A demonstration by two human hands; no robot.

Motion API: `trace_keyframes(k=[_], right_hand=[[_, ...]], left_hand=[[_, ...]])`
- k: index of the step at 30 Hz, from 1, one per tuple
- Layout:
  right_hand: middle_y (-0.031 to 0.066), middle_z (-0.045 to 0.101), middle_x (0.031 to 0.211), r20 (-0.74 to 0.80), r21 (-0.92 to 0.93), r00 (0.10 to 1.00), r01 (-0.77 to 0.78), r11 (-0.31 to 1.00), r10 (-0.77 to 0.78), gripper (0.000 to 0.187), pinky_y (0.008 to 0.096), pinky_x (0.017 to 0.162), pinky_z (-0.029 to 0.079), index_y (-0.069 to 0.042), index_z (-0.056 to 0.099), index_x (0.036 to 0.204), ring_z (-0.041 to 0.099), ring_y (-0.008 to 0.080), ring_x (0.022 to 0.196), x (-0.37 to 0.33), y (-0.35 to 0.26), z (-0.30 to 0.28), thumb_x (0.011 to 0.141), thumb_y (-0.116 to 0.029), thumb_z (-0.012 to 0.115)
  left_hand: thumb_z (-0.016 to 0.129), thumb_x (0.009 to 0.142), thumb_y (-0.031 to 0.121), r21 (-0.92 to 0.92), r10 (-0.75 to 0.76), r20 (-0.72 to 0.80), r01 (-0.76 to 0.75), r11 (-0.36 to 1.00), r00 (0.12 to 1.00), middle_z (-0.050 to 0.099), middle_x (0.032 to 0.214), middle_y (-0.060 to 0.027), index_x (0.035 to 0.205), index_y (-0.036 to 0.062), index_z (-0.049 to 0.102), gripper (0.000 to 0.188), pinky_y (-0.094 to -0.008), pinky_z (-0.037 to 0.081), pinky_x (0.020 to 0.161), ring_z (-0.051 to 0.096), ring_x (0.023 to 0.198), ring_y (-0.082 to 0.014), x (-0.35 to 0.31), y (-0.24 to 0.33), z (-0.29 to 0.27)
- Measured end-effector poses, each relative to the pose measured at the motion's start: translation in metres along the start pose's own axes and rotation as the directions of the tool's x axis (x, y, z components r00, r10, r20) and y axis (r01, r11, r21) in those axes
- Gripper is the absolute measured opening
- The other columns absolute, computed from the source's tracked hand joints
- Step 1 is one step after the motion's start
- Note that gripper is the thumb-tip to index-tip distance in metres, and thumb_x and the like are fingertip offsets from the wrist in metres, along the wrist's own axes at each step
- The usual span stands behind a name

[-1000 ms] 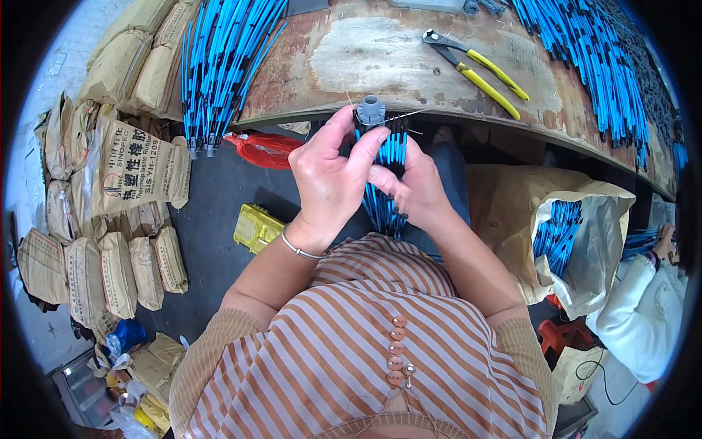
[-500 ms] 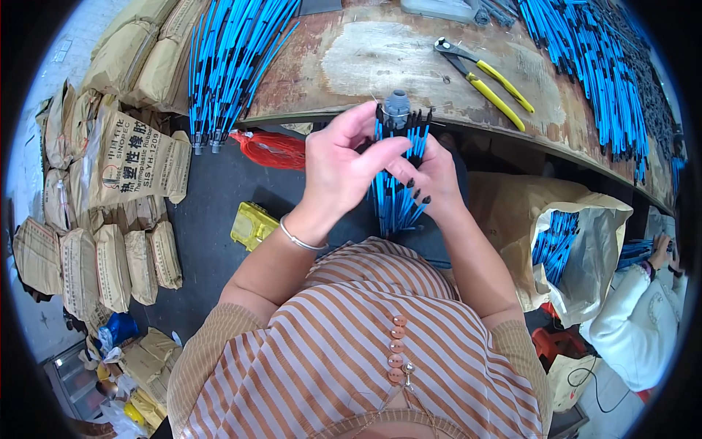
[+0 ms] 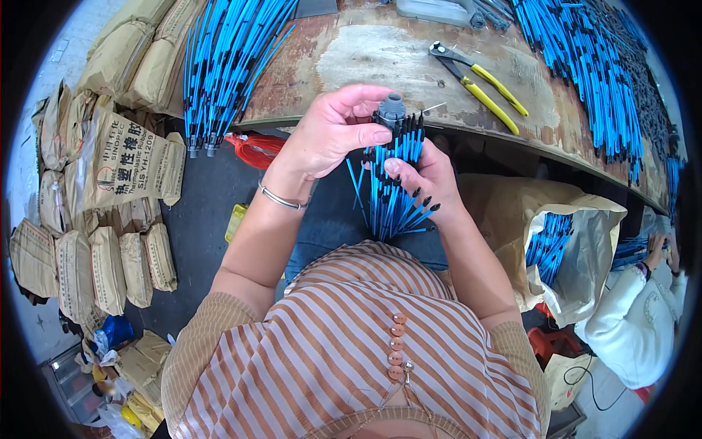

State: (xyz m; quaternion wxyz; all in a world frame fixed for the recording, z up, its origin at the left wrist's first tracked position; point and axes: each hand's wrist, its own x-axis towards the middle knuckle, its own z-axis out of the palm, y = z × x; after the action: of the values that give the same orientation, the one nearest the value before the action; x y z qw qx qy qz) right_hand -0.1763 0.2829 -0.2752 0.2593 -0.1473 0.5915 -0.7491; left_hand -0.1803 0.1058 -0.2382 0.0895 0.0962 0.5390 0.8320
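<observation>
Above my lap both hands hold one bundle of thin blue rods (image 3: 387,197) with black tips, fanned out toward my body. A ribbed grey plastic fitting (image 3: 393,108) stands up at its top end, ringed by the rods' black ends. My left hand (image 3: 333,128) closes on the bundle's left side, thumb just below the fitting and fingers behind it. Lower on the right, my right hand (image 3: 428,175) grips the rods with its thumb across the front. A thin wire end (image 3: 434,107) sticks out to the right beside the fitting.
Yellow-handled pliers (image 3: 482,88) lie on the worn wooden table (image 3: 322,80). Blue rods are heaped at left (image 3: 234,58) and right (image 3: 592,95). A paper sack (image 3: 578,241) holds more rods; paper bags (image 3: 110,271) are stacked left. A co-worker's white sleeve (image 3: 629,329) shows at right.
My left thumb has drawn back from across the rods to the bundle's left side. The wire seen around the fitting earlier now shows a free end pointing right.
</observation>
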Motion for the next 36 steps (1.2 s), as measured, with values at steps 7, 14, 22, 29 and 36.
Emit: trace_keyframes(k=[7,14,22,29,36], right_hand=[[0.0047,0.062,0.085,-0.157,-0.043,0.988,-0.003,0.999,-0.004,0.029,0.0237,0.065,0.049,-0.001,0.054,0.098,0.06,0.0102,0.073,-0.003,-0.01,0.01,0.074,-0.006,0.07],[0.0011,0.061,0.078,-0.36,-0.284,0.933,-0.081,0.956,-0.028,0.041,0.0204,0.058,0.045,-0.002,0.056,0.095,0.055,0.0048,0.066,0.006,-0.012,0.011,0.064,-0.01,0.079],[-0.0001,0.062,0.071,-0.309,-0.233,0.947,0.014,0.972,-0.087,0.043,0.022,0.056,0.046,-0.002,0.058,0.094,0.054,0.0054,0.059,0.015,-0.014,0.001,0.063,-0.021,0.081],[-0.0008,0.061,0.073,-0.268,-0.2,0.963,-0.032,0.979,-0.024,0.045,0.021,0.058,0.046,-0.003,0.058,0.096,0.053,0.0042,0.062,0.014,-0.014,0.001,0.062,-0.021,0.081],[0.0002,0.062,0.075,-0.278,-0.201,0.96,-0.033,0.979,-0.025,0.046,0.0226,0.061,0.047,-0.003,0.058,0.096,0.054,0.0059,0.064,0.014,-0.013,0.006,0.061,-0.024,0.082]], left_hand=[[0.067,0.075,-0.002,0.078,-0.041,0.019,0.039,0.996,0.999,0.061,0.103,-0.0091,0.117,-0.0001,0.052,0.045,-0.0272,0.048,0.082,0.058,0.092,-0.0137,0.006,0.003,0.0],[0.065,0.075,-0.005,0.117,-0.074,-0.061,0.08,0.99,0.995,0.061,0.101,-0.0085,0.116,-0.0009,0.053,0.043,-0.0253,0.049,0.079,0.058,0.091,-0.0124,0.016,0.002,0.008],[0.067,0.074,-0.004,0.136,-0.086,-0.104,0.1,0.986,0.991,0.061,0.091,-0.0064,0.115,-0.002,0.054,0.044,-0.0238,0.049,0.073,0.057,0.082,-0.0111,0.025,0.002,0.012],[0.067,0.07,-0.004,0.109,-0.133,0.087,0.124,0.986,0.987,0.06,0.095,-0.0026,0.116,0.0048,0.056,0.048,-0.0199,0.047,0.073,0.056,0.081,-0.0065,0.025,0.008,0.001],[0.067,0.071,-0.001,-0.002,-0.102,0.11,0.103,0.995,0.989,0.061,0.096,-0.0021,0.116,0.0027,0.055,0.047,-0.0208,0.047,0.074,0.056,0.081,-0.0068,0.023,0.004,-0.006]])
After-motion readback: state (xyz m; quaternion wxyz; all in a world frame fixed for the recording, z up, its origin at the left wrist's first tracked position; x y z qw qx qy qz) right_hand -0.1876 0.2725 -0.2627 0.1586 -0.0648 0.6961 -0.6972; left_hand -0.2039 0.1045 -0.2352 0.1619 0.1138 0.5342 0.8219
